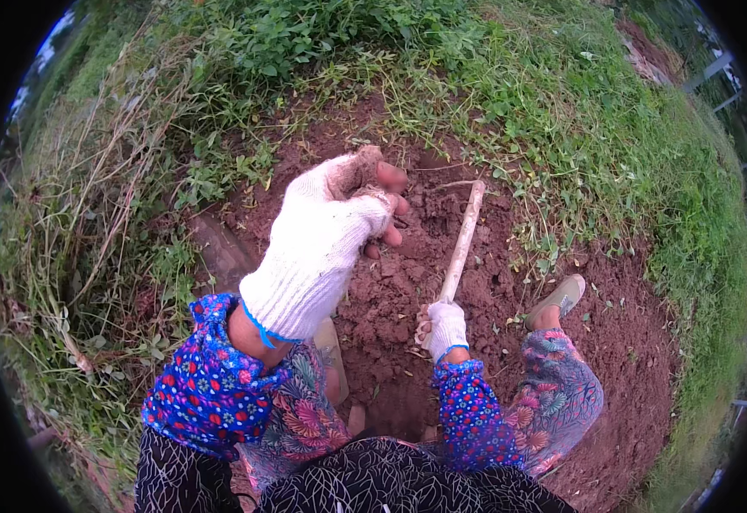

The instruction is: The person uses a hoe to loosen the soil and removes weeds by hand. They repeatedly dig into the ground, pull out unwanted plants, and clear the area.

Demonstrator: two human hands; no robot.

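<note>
My left hand (328, 224), in a white knit glove with bare fingertips, is raised high above the dug soil. Its fingers curl inward, and mud stains the thumb and finger parts; whether anything small is pinched there cannot be made out. Lower and to the right, my right hand (444, 328) wears a matching glove and grips the near end of a wooden-handled digging tool (464, 240). The handle slants up and away from me. At its far end a thin, soil-coloured head juts left over loose, clumpy reddish-brown soil (386, 301).
Low green plants (322, 32) border the soil ahead, and grass (687, 192) grows on the right. Dry stalks (117, 141) lie tangled at left. A flat dark slab (219, 247) sits left of my raised hand. My shoes (559, 300) rest on the soil on both sides.
</note>
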